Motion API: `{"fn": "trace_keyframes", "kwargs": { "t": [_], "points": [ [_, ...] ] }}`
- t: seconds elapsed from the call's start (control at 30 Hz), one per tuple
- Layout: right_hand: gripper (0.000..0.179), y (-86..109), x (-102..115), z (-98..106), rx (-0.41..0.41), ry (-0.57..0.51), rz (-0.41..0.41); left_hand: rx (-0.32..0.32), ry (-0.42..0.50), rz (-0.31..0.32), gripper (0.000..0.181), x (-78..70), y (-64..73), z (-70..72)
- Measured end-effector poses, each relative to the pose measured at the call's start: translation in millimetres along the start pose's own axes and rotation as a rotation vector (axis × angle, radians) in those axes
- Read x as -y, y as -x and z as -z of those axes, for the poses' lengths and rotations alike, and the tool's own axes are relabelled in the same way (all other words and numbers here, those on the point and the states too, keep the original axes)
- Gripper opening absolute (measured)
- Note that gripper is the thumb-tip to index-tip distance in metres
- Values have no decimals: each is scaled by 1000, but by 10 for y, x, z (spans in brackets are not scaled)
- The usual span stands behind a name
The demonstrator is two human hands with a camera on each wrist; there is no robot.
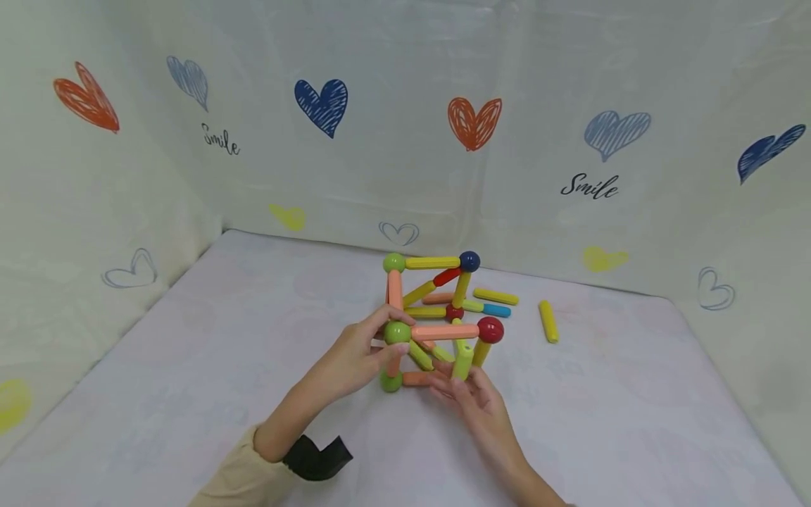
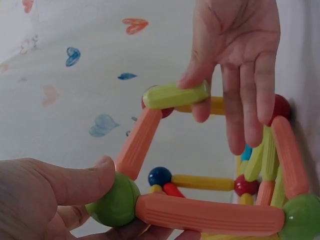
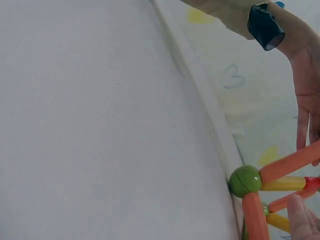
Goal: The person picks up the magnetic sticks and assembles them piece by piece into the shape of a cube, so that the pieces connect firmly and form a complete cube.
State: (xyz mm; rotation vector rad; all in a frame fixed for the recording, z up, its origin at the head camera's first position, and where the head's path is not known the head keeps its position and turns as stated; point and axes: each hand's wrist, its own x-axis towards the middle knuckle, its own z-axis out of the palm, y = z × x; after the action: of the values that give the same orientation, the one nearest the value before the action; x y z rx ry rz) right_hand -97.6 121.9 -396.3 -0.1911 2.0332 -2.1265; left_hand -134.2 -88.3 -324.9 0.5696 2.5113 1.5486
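Observation:
A box-like frame of magnetic rods and balls stands on the table. My left hand (image 1: 355,359) holds its upper front left corner, thumb and fingers around a green ball (image 1: 398,333). From that ball an orange rod (image 1: 445,332) runs across to a red ball (image 1: 491,329). Below the red ball, my right hand (image 1: 484,412) pinches a short yellow-green rod (image 1: 463,362) between thumb and index finger. The left wrist view shows this rod (image 2: 175,96) overlapping the red ball, the other right fingers extended. In the right wrist view, only a fingertip of the right hand appears low at the edge.
Loose rods lie behind and right of the frame: a yellow rod (image 1: 496,296), another yellow rod (image 1: 548,322) and a blue rod (image 1: 497,310). More rods lie inside the frame. A pale curtain printed with hearts rises along the table's back edge.

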Motion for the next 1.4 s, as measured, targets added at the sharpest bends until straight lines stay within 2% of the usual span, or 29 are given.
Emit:
{"fn": "trace_keyframes", "kwargs": {
  "t": [0.03,0.1,0.17,0.23,0.3,0.4,0.47,0.53,0.6,0.67,0.8,0.97,1.23,1.4],
  "points": [
    [38,3,8,-15,-42,12,-31,0,2,-1,30,1,1,1],
    [38,17,26,-25,-97,122,-86,2,4,-5,30,4,1,0],
    [33,41,51,-16,-100,305,-124,2,2,-3,30,7,1,-4],
    [27,55,85,-3,-84,558,-125,-1,-1,2,30,10,0,-7],
    [26,63,133,8,-74,836,-83,-4,-4,7,30,13,-3,-9],
    [28,32,213,-14,-127,1190,27,-3,-7,10,30,6,-4,-10],
    [29,-7,260,-50,-158,1334,104,-1,-6,7,29,2,3,-3],
    [27,-57,288,-94,-177,1412,162,0,-5,2,29,-1,6,-1],
    [26,-103,299,-129,-172,1441,185,1,-2,-1,29,-2,6,0],
    [25,-145,293,-155,-165,1446,170,6,-4,-8,29,-3,4,-2],
    [25,-214,251,-182,-143,1397,111,13,8,-8,30,-8,3,0],
    [26,-271,176,-191,-129,1342,74,14,21,2,29,4,6,2],
    [29,-256,154,-198,-170,1315,104,25,42,-3,30,5,9,0],
    [27,-286,222,-230,-126,1312,81,21,36,7,30,-7,9,-1]
  ]
}}
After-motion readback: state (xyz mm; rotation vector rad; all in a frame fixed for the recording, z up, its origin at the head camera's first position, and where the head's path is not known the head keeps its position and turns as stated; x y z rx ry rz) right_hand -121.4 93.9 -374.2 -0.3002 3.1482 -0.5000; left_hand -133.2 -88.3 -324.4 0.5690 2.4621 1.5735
